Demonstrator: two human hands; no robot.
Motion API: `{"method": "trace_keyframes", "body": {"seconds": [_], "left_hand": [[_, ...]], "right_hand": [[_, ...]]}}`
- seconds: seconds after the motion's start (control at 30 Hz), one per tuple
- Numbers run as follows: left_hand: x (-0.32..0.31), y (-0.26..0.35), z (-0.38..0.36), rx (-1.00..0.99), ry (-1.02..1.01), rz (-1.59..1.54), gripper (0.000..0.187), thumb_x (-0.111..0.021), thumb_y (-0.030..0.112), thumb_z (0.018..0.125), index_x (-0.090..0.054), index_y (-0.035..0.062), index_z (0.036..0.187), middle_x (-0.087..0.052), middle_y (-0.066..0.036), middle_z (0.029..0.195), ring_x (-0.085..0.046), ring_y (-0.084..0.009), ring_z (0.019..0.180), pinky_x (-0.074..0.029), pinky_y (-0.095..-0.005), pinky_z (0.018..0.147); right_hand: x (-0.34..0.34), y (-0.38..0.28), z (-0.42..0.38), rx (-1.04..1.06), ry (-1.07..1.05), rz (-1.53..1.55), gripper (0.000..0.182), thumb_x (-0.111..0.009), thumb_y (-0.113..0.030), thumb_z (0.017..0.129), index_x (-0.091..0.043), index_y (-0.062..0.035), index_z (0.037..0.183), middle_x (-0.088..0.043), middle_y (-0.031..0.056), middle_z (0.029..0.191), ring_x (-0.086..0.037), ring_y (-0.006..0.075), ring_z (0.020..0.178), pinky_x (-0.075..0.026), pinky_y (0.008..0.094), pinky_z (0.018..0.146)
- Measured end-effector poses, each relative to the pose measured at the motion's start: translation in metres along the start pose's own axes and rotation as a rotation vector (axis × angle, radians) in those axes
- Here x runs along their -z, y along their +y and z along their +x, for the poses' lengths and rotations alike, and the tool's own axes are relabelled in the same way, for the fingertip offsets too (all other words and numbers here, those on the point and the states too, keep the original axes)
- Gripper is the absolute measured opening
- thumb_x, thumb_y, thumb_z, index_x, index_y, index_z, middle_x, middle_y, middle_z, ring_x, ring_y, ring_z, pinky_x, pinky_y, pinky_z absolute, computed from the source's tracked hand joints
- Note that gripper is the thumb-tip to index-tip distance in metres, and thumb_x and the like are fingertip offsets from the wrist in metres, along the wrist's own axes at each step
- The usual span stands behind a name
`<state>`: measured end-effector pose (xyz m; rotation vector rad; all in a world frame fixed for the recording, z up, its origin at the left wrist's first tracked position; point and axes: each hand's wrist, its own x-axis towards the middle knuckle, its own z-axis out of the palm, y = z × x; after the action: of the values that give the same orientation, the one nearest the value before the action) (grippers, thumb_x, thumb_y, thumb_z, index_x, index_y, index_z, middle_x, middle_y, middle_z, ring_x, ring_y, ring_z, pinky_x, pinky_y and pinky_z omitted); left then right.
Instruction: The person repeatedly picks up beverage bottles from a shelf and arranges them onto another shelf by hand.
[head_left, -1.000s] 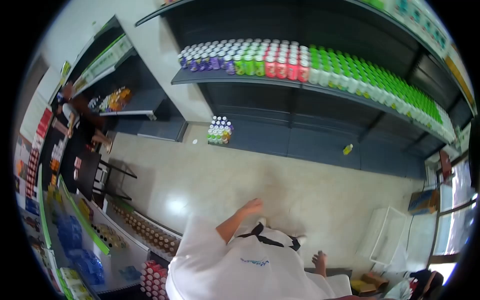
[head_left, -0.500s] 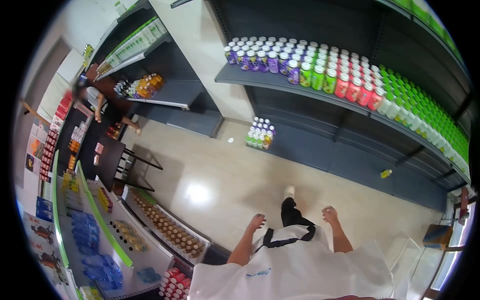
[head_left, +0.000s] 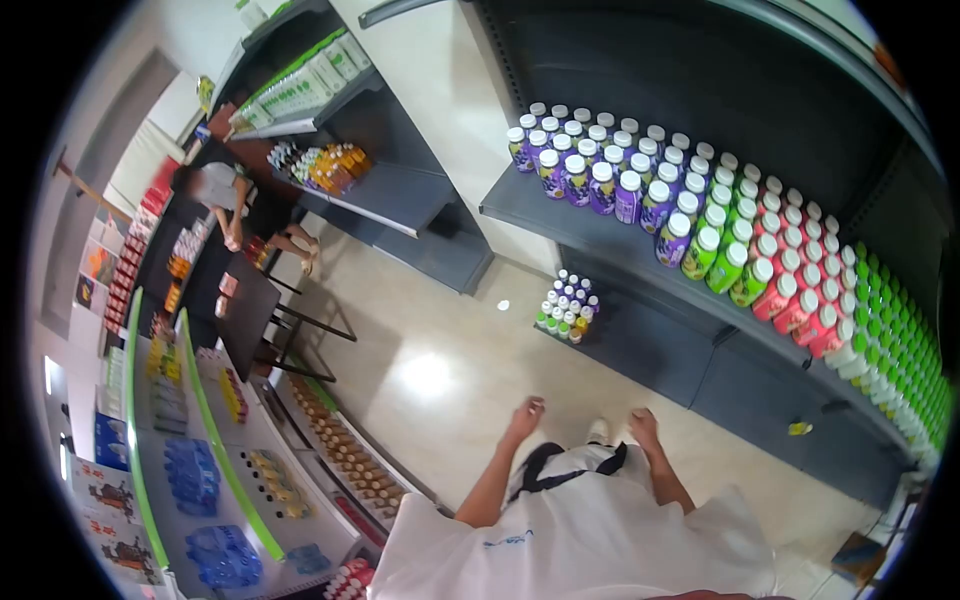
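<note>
Both hands empty: left hand and right hand hang loose, fingers spread, over the floor. Nearest item, bottle pack, sits on floor by shelf, well apart; I judge restocking not yet begun.

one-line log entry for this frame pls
left hand: empty, over floor | right hand: empty | nearest: bottle pack on floor by shelf | another person far left

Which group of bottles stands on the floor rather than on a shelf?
The small cluster of bottles on the floor at the base of the dark shelf; all others sit on shelves.
</note>
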<state>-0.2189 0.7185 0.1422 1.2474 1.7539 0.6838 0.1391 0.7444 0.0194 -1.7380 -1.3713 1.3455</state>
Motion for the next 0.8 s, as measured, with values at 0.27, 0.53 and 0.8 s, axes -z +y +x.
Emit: {"method": "trace_keyframes", "body": {"seconds": [0.27,0.53,0.8], "left_hand": [[0.091,0.199,0.109,-0.485,0.374,-0.104,0.023,-0.061,0.011,0.094,-0.061,0.0021,0.115,-0.068,-0.017,0.098,-0.066,-0.033,0.088,-0.052,-0.0392,0.078],[0.168,0.312,0.266,-0.784,0.321,-0.022,0.039,-0.068,0.007,0.086,-0.054,0.0012,0.122,-0.06,-0.016,0.114,-0.057,-0.0344,0.107,-0.047,-0.0418,0.09],[0.176,0.331,0.35,-0.818,0.078,-0.112,0.058,-0.074,0.013,0.081,-0.047,-0.0011,0.129,-0.051,-0.021,0.123,-0.053,-0.0414,0.109,-0.045,-0.0466,0.092]], "right_hand": [[0.014,-0.433,0.074,0.583,0.031,-0.064,0.025,-0.066,-0.012,0.09,-0.061,-0.0074,0.114,-0.065,0.0103,0.097,-0.069,0.0235,0.075,-0.054,0.0341,0.066],[-0.02,-0.599,0.159,0.753,0.479,-0.316,0.046,-0.065,-0.007,0.088,-0.052,-0.007,0.132,-0.052,0.0131,0.128,-0.067,0.032,0.081,-0.055,0.044,0.069],[-0.06,-0.636,0.215,0.533,0.614,-0.364,0.048,-0.066,-0.013,0.088,-0.05,0.0066,0.13,-0.046,0.0249,0.122,-0.064,0.0449,0.089,-0.057,0.0468,0.071]]}}
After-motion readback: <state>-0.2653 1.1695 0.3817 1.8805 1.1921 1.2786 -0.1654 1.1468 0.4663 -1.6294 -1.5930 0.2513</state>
